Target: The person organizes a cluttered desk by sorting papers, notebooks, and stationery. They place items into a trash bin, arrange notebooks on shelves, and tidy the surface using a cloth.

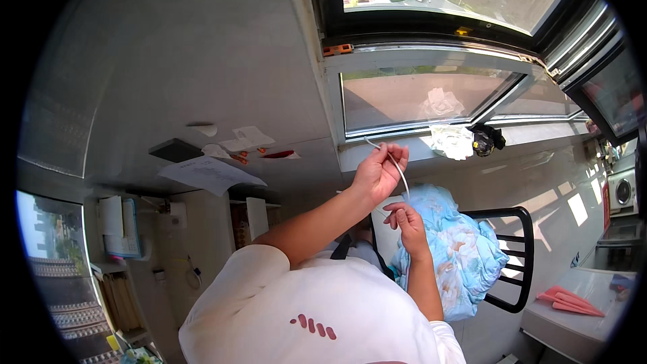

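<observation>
A thin white cable (402,174) runs between my two hands. My left hand (381,169) is raised near the window sill with the cable pinched in its fingers, and a short free end sticks out above it to the left. Lower down, my right hand (407,225) is close to the cable's lower stretch, its thumb and fingers bent; whether it grips the cable cannot be made out. Beneath and beside the right hand lies a light blue patterned quilt (455,253) on a black metal chair (528,258).
Ahead is a window sill (414,149) with a white plastic bag (450,141) and a black plastic bag (486,140). Papers (212,174) and a dark flat box (175,150) are at the left. A low white table (568,318) with pink folded items (568,301) stands at the right.
</observation>
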Demonstrator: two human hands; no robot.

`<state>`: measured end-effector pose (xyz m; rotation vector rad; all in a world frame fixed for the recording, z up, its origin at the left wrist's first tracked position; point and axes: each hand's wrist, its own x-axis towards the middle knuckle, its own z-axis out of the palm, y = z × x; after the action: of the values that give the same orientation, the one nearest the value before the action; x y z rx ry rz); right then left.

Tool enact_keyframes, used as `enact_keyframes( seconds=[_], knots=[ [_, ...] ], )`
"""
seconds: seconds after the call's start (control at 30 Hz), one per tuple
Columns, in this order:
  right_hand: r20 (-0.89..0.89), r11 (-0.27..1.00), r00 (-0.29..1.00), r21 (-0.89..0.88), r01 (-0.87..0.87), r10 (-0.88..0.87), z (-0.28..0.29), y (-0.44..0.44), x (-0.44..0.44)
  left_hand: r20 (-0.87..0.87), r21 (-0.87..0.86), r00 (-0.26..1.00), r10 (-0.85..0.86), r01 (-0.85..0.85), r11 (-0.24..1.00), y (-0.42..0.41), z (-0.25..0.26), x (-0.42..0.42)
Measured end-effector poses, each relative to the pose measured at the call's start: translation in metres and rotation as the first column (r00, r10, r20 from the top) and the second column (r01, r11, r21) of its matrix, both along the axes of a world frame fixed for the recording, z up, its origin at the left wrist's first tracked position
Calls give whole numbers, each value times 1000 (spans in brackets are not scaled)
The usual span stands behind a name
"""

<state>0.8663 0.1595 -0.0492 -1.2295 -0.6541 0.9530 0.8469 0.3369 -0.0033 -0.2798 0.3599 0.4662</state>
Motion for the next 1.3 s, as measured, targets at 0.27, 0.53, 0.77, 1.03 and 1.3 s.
enact_keyframes(
  seconds=[0.27, 0.53, 0.77, 1.03, 1.3],
  knots=[
    [-74, 908, 936, 229, 352, -344, 26, -7, 7, -200, 320, 978, -58, 121, 940, 27, -25, -105],
    [152, 957, 954, 173, 233, -260, 55, 25, 5, -796, 568, 527, -296, 821, -64, 48, -24, -201],
    [231, 1000, 973, -8, -10, 11, 78, 59, -21, -435, 784, 858, 274, 510, -354, 44, 16, -211],
    [-196, 959, 978, 283, -10, 68, 47, 87, -51, -372, 904, 927, -45, 350, -246, 24, -36, -154],
    [-727, 683, 648, 357, 637, -225, -8, 78, 34, -580, 810, 803, -133, 553, -195, 6, -105, -98]
  ],
)
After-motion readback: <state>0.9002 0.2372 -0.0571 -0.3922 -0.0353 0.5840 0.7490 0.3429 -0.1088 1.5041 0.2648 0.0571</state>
